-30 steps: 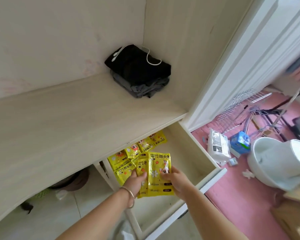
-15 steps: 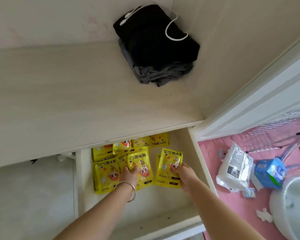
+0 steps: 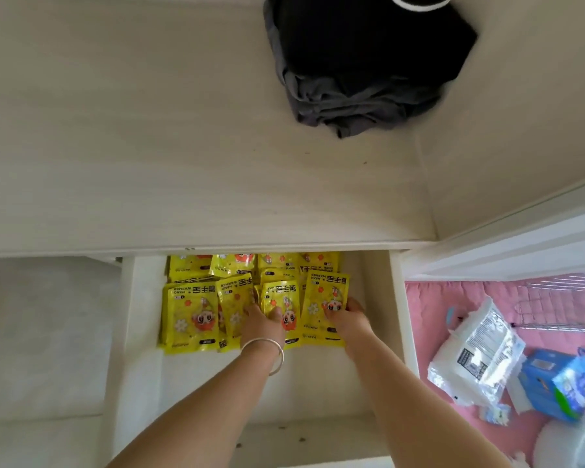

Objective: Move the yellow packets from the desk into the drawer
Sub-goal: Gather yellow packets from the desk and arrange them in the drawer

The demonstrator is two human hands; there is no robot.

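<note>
Approx. 9 yellow packets (image 3: 187,312) counted in drawer (image 3: 379,292); back row cut off under bench (image 3: 149,146). We see left hand (image 3: 262,320) and right hand (image 3: 347,315) each pinching one packet; fingertips hidden.

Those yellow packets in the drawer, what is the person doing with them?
A person is laying yellow packets down in the open drawer under the desk. The left hand and the right hand each hold a packet in the front row. No packets show on the desk, only folded dark clothes.
</note>
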